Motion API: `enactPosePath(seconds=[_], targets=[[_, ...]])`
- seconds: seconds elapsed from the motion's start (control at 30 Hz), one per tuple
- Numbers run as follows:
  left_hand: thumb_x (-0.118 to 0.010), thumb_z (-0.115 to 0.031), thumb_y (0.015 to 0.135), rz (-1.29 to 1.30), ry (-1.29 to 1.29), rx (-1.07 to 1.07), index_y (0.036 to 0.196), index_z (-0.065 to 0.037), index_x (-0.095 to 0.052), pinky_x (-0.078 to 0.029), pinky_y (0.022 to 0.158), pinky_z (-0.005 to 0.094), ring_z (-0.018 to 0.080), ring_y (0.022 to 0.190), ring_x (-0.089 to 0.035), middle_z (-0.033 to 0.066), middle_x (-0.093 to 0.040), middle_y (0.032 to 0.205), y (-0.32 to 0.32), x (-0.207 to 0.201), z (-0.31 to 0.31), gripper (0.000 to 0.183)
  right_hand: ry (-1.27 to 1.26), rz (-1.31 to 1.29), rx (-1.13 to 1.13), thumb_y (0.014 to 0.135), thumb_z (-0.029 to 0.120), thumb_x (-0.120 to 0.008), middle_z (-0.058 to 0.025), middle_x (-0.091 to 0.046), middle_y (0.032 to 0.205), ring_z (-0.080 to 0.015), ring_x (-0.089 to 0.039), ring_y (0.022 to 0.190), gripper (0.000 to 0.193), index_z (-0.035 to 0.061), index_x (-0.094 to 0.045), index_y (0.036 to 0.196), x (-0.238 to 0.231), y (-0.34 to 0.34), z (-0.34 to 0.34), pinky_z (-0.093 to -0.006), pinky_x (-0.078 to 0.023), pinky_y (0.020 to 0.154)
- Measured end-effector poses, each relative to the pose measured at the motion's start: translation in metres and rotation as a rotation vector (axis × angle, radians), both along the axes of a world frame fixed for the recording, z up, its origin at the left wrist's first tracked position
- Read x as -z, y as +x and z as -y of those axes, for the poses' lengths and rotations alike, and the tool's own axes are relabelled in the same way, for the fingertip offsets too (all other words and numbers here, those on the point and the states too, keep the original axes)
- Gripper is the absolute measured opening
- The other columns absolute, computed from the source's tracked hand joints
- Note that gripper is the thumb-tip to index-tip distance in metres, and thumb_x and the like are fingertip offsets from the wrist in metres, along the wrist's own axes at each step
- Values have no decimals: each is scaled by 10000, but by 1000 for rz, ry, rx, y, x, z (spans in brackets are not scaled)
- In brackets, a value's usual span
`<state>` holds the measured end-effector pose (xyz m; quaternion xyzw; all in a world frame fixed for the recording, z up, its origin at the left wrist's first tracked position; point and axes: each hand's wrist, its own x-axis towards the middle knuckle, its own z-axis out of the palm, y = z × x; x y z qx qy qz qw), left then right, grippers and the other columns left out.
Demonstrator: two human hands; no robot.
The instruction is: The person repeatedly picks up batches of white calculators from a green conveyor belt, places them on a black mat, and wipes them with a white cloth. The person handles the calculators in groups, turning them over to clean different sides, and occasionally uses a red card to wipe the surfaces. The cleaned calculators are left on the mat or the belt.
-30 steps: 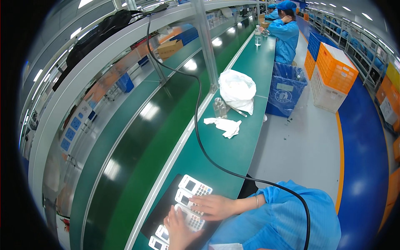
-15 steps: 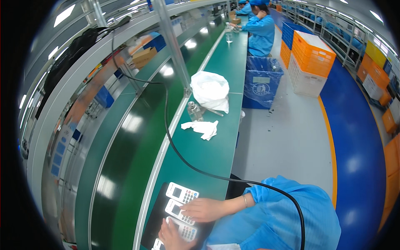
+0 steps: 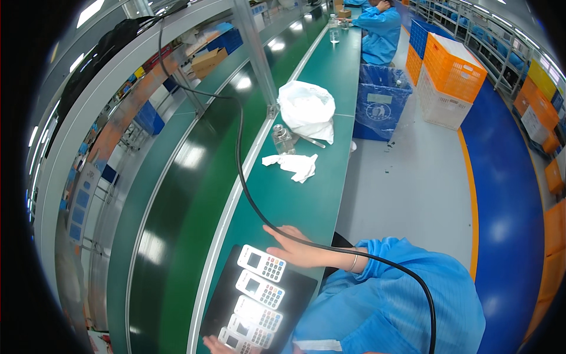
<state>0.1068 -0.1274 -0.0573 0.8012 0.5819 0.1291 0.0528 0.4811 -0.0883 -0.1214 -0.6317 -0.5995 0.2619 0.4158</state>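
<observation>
Several white handheld keypad terminals (image 3: 260, 289), each with a small dark screen and coloured keys, lie in a slanting row on a black mat (image 3: 298, 289) at the bench's near end. My right hand (image 3: 295, 248) is at the far end of the row, thumb and fingers apart, beside the top terminal (image 3: 262, 262); the thumb appears to touch its edge. Nothing is held in it. At the lower frame edge, my left hand (image 3: 217, 346) has its fingers stretched out against the lowest terminal (image 3: 236, 341); the rest of this hand is cut off.
A black cable (image 3: 252, 203) arcs across the view above my right forearm. Farther along the green bench (image 3: 330, 76) are a white cloth (image 3: 299, 167), a clear bottle (image 3: 283, 140) and a white bag (image 3: 306, 109). A blue bin (image 3: 383, 109) and orange crates (image 3: 454, 68) stand on the floor.
My hands have moved apart. The right one slid off the second terminal to the far end of the row; the left one moved from the third terminal toward the lowest. The view has shifted slightly.
</observation>
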Motion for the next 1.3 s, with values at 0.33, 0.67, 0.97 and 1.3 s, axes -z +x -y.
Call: enactPosePath(seconds=[0.33,0.67,0.97,1.3], targets=[[-374,-132,1108,601,293,-139,1554,62,-284,-315,1201,413,365,1419,-425,232,-383,1580,-49,82,21,494,153,71,-74,1043,272,-520,-212,-580,1398,-341,-521,1315,522,-10,-451,1477,16,-42,-3,-463,-289,1196],[-423,-271,1110,952,-242,-714,1520,28,-388,-374,1127,370,271,1312,-504,205,-494,1475,-35,19,30,509,238,88,-3,1024,247,-543,-187,-647,1313,-333,-579,1240,421,-4,-583,1360,23,-39,-5,-446,-389,1092],[-456,-225,1090,856,-226,-525,1410,103,-503,-405,1064,372,248,1233,-548,213,-580,1374,-78,59,60,461,213,-41,4,1046,239,-518,-157,-693,1122,-326,-626,1094,330,18,-659,1245,22,-36,-8,-439,-445,1001],[-570,-117,1028,1384,-409,-487,1457,74,-459,-430,1045,325,205,1210,-568,172,-580,1388,-56,31,55,482,205,-7,-3,1038,220,-526,-148,-671,1136,-329,-601,1105,294,29,-640,1230,23,-29,-7,-437,-417,1013]])
